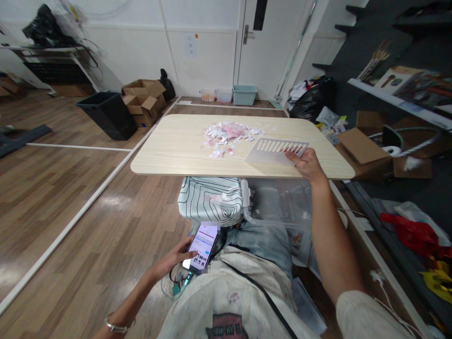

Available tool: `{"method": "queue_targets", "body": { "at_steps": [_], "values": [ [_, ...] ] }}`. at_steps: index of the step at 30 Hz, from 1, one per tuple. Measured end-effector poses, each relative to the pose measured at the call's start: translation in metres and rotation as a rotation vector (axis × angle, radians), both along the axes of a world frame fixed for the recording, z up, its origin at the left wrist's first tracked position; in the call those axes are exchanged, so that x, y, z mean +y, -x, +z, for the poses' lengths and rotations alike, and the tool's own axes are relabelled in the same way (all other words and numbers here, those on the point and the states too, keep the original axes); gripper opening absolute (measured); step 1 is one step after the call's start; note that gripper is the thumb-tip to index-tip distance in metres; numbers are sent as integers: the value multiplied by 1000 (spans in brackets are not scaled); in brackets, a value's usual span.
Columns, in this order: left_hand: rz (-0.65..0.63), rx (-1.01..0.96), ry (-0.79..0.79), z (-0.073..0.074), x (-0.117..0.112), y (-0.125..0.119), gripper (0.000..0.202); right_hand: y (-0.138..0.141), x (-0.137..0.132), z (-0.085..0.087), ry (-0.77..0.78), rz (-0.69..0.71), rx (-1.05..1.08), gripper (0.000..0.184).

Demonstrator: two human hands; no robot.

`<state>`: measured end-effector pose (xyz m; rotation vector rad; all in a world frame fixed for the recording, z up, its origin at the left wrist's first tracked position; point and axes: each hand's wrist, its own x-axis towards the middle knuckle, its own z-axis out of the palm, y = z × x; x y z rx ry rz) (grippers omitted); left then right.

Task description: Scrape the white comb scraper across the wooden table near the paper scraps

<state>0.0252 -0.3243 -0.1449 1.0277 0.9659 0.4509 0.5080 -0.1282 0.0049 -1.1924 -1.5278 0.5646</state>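
1. Landmark = pale wood-grain rectangular table w/ rounded corners (169,150); everything below is placed relative to it.
2. Far left of table, on the wood floor: black plastic bin (106,113), w/ open brown cardboard boxes (143,101) just beside it, toward the white wall.
3. Near side of table, left of centre, low down: left hand (176,259) grasps a black smartphone w/ lit pink-white screen (202,246); thumb lies on the screen's lower edge, fingers curl under the body. Silver bracelet (118,326) on that wrist.
4. Under table's near edge: white fabric bag w/ black line pattern (208,200), touching a clear plastic storage box (282,202) on its right.
5. On tabletop, centre-back: loose heap of small white & pink paper scraps (231,134).
6. On tabletop, just right of the heap: flat translucent grey plastic scraper w/ row of slots (275,149), lying flat.
7. Right hand (307,162) at table's near-right edge pinches the scraper's right corner; fingers clenched on it, thumb hidden underneath.
8. Right of table, on floor: cardboard box (363,148); black bin bag (310,101) further back.
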Motion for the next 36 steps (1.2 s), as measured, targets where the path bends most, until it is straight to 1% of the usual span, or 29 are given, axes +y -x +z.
{"method": "queue_targets", "body": {
  "at_steps": [4,12,16,20,25,32,36],
  "values": [
    [2,21,18,0,0,-4,62,0,0,-1,-5,-16,-13,53],
    [58,98,7,-13,-4,-6,77,0,0,-2,-12,-9,-18,58],
    [63,128,-10,-16,-6,-7,76,-1,0,-2,-13,-12,-10,59],
    [79,126,-10,-13,-6,-9,77,-2,1,-2,-15,-7,-23,55],
    [89,129,8,-9,-5,-9,67,-2,1,-2,-8,-4,-18,56],
    [64,114,-27,-20,-5,-8,77,-1,1,-2,-11,-5,-5,58],
    [59,116,-46,-22,-6,-9,83,-2,1,-2,-8,-1,-19,58]
  ]
}}
